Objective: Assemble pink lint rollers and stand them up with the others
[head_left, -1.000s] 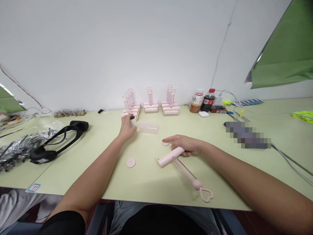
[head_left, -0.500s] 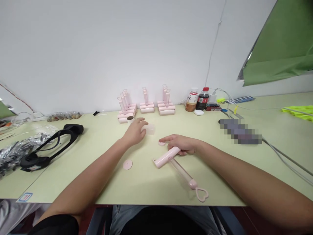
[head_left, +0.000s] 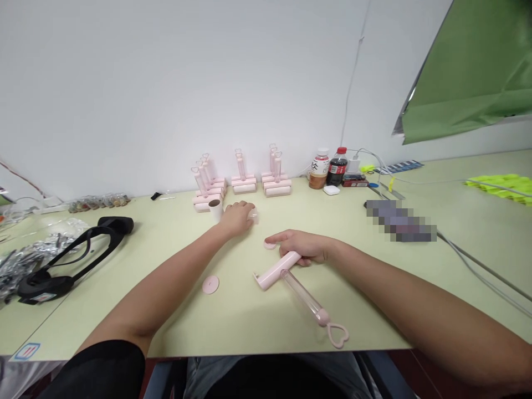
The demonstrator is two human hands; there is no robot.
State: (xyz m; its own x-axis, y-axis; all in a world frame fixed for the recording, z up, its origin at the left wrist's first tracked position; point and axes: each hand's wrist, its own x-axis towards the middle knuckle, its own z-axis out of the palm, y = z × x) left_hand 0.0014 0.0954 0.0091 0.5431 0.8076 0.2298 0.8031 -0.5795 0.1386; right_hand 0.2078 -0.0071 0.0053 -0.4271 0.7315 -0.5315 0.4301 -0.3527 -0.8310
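Observation:
My left hand (head_left: 238, 218) reaches forward, its fingers bent down over a clear plastic piece (head_left: 255, 217) that is mostly hidden beneath them. A white cardboard-cored roll (head_left: 215, 209) stands upright just beside that hand. My right hand (head_left: 306, 245) has its index finger stretched onto a small pink disc (head_left: 270, 244). Its other fingers are curled round the far end of a pink lint roller (head_left: 277, 271). The roller's see-through handle slants toward me and ends in a heart-shaped ring. Another pink disc (head_left: 210, 285) lies flat near my left forearm.
Several pink lint rollers (head_left: 245, 183) stand in groups along the wall. Two drink bottles (head_left: 319, 170), a white case (head_left: 331, 190) and cables are at the back right. A blurred-out dark object (head_left: 401, 221) lies to the right. Black headgear (head_left: 89, 255) and silvery wrapping (head_left: 29, 260) lie left.
My left hand has moved forward and lowered its fingers over the clear plastic piece. The right hand stays at the lint roller and small disc. The whole view has shifted slightly.

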